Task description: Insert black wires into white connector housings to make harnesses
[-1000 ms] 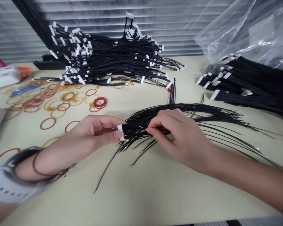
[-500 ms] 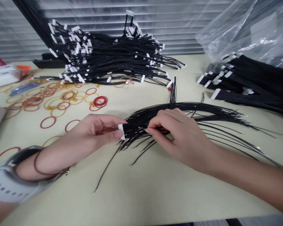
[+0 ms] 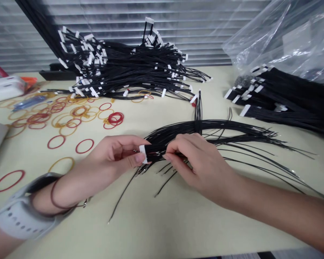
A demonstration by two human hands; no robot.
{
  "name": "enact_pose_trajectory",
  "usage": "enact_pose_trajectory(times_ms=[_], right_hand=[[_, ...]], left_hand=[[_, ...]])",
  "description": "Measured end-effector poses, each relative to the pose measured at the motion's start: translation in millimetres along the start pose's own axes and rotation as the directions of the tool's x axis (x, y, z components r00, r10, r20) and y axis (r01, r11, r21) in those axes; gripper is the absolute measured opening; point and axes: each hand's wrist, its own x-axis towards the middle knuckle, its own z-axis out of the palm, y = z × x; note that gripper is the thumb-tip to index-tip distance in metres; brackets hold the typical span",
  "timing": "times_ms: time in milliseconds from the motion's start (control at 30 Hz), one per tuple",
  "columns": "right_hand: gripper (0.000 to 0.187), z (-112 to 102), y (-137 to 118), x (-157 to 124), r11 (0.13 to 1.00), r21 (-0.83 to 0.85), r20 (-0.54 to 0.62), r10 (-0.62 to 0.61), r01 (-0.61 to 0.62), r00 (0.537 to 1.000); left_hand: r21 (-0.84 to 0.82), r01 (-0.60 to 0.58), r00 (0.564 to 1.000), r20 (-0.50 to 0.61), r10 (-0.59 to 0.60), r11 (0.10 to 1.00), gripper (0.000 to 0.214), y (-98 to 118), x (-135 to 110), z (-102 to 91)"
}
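Note:
Between the thumb and fingers of my left hand (image 3: pixel 121 154) is a white connector (image 3: pixel 143 154) with black wires running out of it to the right. My right hand (image 3: pixel 197 162) is closed in a pinch on a black wire (image 3: pixel 162 154) just right of the connector; its exact grip is partly hidden by the fingers. Under and behind both hands lies a bundle of loose black wires (image 3: pixel 240 126) with small metal terminals at the ends. One single wire (image 3: pixel 121 201) sticks out toward the front left.
A pile of finished-looking black cables (image 3: pixel 135 64) with white connectors lies at the back. More cables (image 3: pixel 291 93) rest at the right by a clear plastic bag (image 3: pixel 261 39). Red and yellow rubber bands (image 3: pixel 83 111) are scattered on the left of the table (image 3: pixel 162 223).
Both hands stay close together at the connector. My left hand and the connector have shifted slightly right and down, and my right fingers sit a little nearer the connector.

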Motion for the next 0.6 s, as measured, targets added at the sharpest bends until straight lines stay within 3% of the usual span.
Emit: enact_pose_trajectory(times_ms=[433,600], right_hand=[[0.014,7.1,-2.3,-0.3,0.998,0.013,-0.011,-0.060,0.060,0.998],[0.012,0.6,-0.9,1.1,0.999,0.030,-0.130,-0.022,0.026,0.991]], left_hand=[[-0.010,-0.049,0.998,0.029,0.049,0.999,0.017,-0.4,1.2,1.9],[0.050,-0.115,0.993,0.009,0.115,0.992,0.018,1.6,0.0,1.2]])
